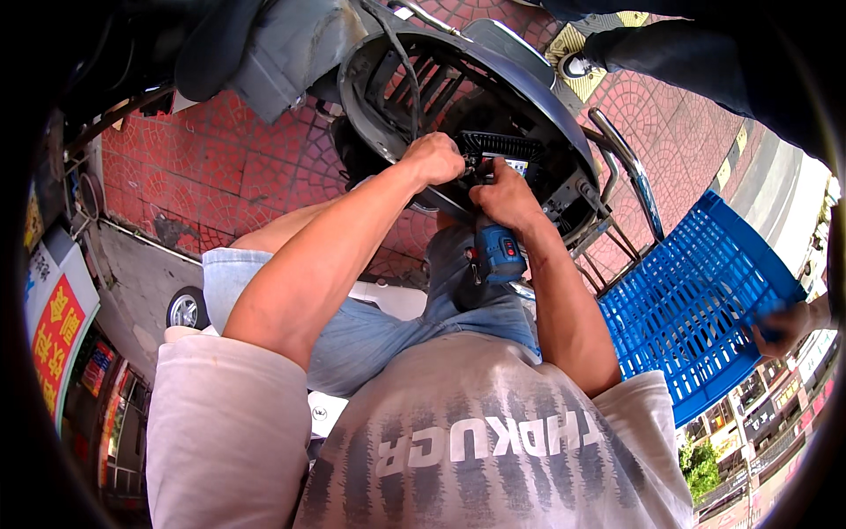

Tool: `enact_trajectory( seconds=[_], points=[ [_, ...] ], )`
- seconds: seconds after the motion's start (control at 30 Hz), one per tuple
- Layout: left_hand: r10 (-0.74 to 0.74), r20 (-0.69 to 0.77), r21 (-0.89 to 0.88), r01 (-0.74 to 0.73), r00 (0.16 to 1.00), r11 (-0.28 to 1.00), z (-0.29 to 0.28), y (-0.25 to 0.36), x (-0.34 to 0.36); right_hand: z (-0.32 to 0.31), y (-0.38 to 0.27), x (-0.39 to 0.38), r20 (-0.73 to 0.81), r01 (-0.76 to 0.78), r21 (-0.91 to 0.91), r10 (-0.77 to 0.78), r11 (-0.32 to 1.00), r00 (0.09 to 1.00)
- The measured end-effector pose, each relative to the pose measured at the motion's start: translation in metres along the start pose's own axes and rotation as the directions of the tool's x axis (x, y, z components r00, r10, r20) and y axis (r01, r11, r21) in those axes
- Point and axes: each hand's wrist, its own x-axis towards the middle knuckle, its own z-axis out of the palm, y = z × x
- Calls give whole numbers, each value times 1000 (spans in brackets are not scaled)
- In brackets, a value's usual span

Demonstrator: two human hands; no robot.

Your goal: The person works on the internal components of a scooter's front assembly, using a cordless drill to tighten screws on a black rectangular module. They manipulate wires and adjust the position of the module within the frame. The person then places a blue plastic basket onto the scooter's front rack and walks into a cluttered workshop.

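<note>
We have the left hand (434, 159) and right hand (509, 196) almost meeting, fingers curled in at a small dark part (473, 166) inside the vehicle's open body shell (557, 110); fingertips half hidden, can't tell how firm either grip is. Shell rim hems us in left, far and right; near side opens to our lap. Blue power tool (500, 251) sits just near of the right hand, blue basket (701, 300) to the right. Writing: pale shirt lettering (493, 441), yellow characters on a red sign (60, 339) at left.
</note>
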Motion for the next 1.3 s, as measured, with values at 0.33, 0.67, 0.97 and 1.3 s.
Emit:
enact_trajectory(
  seconds=[0.33,0.67,0.97,1.3],
  points=[
    [-35,146,-79,47,989,996,-7,7,1,14,-3,-27,-89,90,-60,-95,994,992],
    [9,119,24,-12,993,1000,-4,4,3,14,-4,-36,-116,117,-106,-129,987,985],
    [-20,42,235,10,999,972,2,13,-1,13,-6,-32,-110,78,-146,-94,986,990],
    [27,-34,212,-19,999,977,7,10,-4,13,-6,-34,-107,79,-135,-94,988,990]
  ],
)
